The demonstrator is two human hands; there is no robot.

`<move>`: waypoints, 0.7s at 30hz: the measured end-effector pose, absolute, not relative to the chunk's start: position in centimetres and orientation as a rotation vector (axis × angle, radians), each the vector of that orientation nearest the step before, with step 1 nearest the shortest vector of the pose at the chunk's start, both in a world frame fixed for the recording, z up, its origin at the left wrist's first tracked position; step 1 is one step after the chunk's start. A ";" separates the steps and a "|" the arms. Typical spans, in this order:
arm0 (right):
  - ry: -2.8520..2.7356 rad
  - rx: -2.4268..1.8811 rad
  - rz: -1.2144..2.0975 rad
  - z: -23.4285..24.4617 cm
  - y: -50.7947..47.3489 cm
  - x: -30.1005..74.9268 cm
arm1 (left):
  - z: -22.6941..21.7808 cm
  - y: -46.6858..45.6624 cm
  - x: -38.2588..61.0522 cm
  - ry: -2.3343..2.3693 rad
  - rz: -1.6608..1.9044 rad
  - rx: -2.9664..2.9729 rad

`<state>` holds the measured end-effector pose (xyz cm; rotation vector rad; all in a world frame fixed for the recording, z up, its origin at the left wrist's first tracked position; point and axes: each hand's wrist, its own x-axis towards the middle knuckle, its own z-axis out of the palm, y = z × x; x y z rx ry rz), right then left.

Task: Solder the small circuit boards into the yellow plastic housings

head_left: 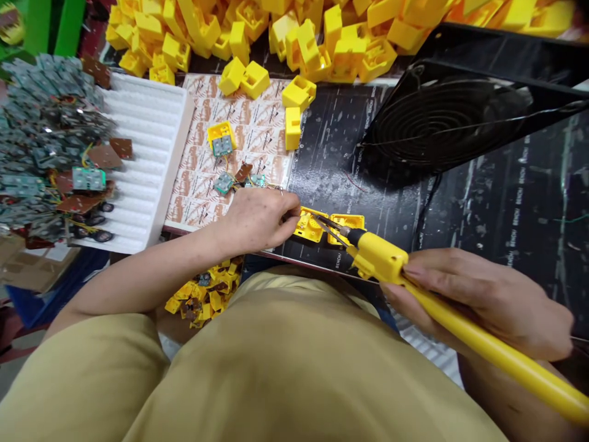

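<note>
My left hand (260, 218) pinches a small yellow plastic housing (309, 225) at the near edge of the black mat (331, 159). A second yellow housing (347, 222) lies right beside it. My right hand (478, 298) grips a yellow soldering iron (414, 279); its metal tip (327, 226) points left and touches the housing that the left hand holds. Small circuit boards with wires (232, 180) lie just beyond my left hand on a patterned sheet (257, 132).
A big heap of yellow housings (294, 31) fills the far side. A black fan (437, 123) stands tilted at the right. A white ribbed tray (147, 159) and a pile of circuit boards (46, 135) sit left. More assembled yellow parts (207, 294) lie below the bench edge.
</note>
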<state>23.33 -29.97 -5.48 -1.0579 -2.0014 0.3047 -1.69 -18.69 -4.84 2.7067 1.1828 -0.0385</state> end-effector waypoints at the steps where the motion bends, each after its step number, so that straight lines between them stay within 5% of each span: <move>1: -2.017 -1.092 0.302 -5.5 -29.9 23.2 | -4.8 -18.7 -1.6 1.179 -0.051 2.716; 21: -2.055 -1.141 0.239 -4.5 -29.3 24.4 | -4.3 -18.3 -1.0 1.183 -0.180 2.693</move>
